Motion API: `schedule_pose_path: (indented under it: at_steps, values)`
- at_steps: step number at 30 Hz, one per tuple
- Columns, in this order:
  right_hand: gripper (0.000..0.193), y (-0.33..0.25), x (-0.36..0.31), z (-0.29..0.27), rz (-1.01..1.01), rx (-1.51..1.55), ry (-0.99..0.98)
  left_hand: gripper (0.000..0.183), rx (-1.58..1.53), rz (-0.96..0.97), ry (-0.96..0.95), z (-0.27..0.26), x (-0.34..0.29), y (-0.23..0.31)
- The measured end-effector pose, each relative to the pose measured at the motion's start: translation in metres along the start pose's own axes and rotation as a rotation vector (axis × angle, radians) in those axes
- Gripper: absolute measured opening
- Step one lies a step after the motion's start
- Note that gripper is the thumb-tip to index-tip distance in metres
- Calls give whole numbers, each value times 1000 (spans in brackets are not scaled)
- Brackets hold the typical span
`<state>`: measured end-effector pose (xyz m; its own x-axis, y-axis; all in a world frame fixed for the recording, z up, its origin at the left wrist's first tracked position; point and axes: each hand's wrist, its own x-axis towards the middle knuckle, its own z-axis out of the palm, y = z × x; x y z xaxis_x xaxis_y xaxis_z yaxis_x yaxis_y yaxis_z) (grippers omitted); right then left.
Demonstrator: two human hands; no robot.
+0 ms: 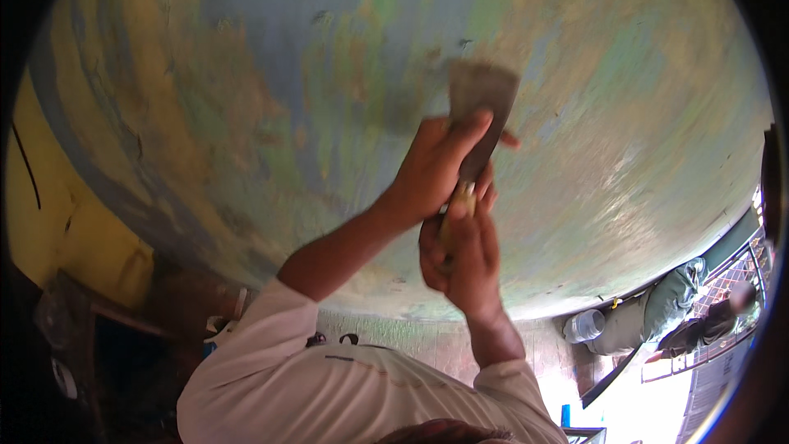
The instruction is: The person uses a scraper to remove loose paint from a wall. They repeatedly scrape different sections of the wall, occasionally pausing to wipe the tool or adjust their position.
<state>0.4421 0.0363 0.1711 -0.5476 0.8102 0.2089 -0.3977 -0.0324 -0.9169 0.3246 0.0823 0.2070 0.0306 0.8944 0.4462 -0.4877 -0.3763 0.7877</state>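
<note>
A paint scraper (485,89) with a wide, worn metal blade and a light-coloured handle points upward in front of the wall. My right hand (470,253) is wrapped round its handle. Higher up, my left hand (436,163) grips the lower blade, thumb lying on the near face and fingers partly hidden behind it. Patchy blue, green and tan paint covers the wall (329,115). The blade is close to this surface and slightly blurred; whether its edge touches cannot be made out.
A yellow wall (78,222) bounds the left side, above dark furniture (123,337). At lower right are a pale bucket (584,326), a grey-green bundle (675,300) and a person in dark clothing (699,329), near a metal grille. Tiled floor (444,345) runs below the wall.
</note>
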Motion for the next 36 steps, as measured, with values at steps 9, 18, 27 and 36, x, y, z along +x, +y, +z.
schedule_pose_path:
  at_steps: [9,18,27,36]
  values:
    - [21,-4,-5,6,-42,29,-90,56,25,18,-44,2,-4,3]
    - [20,-7,5,13,-85,14,30,51,-10,153,-99,-1,6,10]
    - [18,-17,9,13,-94,46,-12,49,-75,168,-137,-4,13,14]
    - [26,-15,7,21,-87,-15,-64,56,4,51,-83,-2,10,22]
